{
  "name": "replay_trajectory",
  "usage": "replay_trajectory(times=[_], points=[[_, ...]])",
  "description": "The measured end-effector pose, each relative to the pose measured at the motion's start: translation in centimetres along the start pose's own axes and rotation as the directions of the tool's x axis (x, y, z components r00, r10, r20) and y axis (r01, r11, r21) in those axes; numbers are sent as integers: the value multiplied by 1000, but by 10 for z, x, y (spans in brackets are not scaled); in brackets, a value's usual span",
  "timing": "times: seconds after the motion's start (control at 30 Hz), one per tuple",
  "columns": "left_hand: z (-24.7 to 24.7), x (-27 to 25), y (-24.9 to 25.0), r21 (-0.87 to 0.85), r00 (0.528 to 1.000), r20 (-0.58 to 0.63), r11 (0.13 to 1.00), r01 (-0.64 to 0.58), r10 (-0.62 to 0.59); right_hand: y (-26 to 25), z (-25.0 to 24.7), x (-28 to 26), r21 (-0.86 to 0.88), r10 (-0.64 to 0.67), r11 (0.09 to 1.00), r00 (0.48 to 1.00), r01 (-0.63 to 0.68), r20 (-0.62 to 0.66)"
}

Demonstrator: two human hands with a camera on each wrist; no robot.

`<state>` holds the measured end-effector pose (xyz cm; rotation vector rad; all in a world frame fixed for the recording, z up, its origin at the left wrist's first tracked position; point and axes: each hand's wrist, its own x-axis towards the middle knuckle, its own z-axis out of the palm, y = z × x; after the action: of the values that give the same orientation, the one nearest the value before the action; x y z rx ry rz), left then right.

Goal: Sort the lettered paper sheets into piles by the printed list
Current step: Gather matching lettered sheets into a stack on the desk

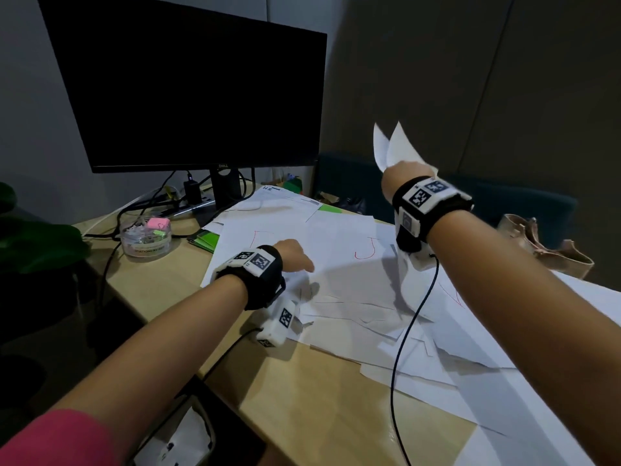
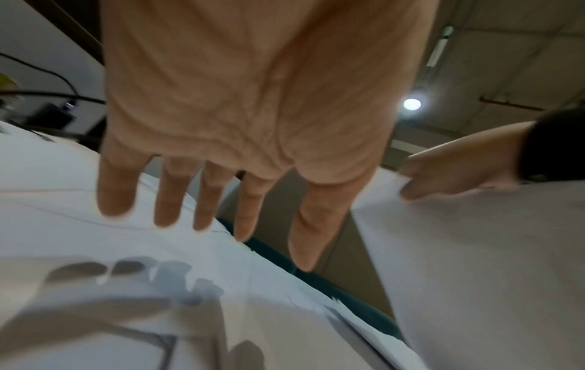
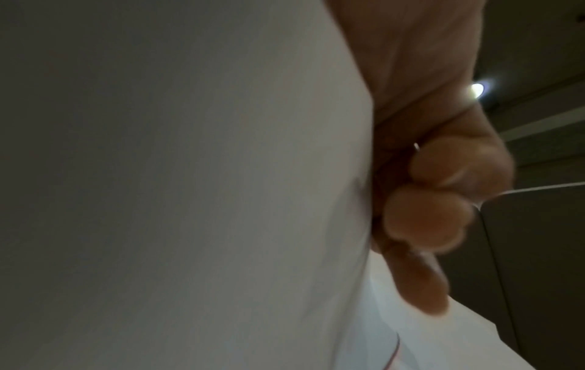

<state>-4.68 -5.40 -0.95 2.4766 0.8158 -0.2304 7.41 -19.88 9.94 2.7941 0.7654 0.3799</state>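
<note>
My right hand (image 1: 408, 169) pinches lifted sheets (image 1: 393, 146); left hand (image 1: 292, 255) spread above J sheet (image 1: 364, 248); next, match a pile

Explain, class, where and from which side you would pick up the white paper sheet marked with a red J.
The white paper sheet with the red J lies flat among other sheets, so I would probably pinch a free edge or corner. Its far edge, toward the black monitor, looks exposed; the near edge is shadowed under the right hand and its lifted sheet.
</note>
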Motion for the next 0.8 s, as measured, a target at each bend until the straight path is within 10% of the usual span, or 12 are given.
replay_trajectory(times=[0.23, 0.47, 0.8], points=[[20, -10, 22, 133, 975, 194, 982, -135, 108, -16, 65, -36, -87, -253, 960, 958, 266, 132], [28, -13, 29, 319, 947, 305, 926, -204, 103, -16, 101, -38, -4, -233, 970, 939, 241, 254], [41, 14, 71, -81, 962, 161, 974, -209, 220, 44, 61, -21, 5, -66, 998, 988, 66, 140]])
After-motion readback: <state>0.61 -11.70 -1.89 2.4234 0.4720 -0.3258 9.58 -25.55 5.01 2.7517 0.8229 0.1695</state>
